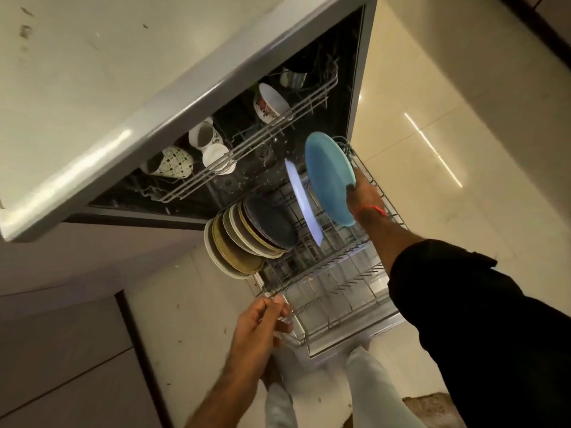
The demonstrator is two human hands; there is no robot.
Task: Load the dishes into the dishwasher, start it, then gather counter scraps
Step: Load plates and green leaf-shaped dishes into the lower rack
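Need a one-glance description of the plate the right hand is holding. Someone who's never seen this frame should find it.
Find the pulled-out lower rack of the open dishwasher. The right hand grips the blue plate on edge at the rack's far right side. It is the only blue one, right of a white plate, apart from the beige and dark stack.

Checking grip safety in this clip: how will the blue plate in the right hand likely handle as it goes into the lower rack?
The blue plate looks rigid and probably breakable. The right hand grips only its rim, so its glossy face may slip. On edge it could roll or tip against the white plate until the lower rack tines catch it.
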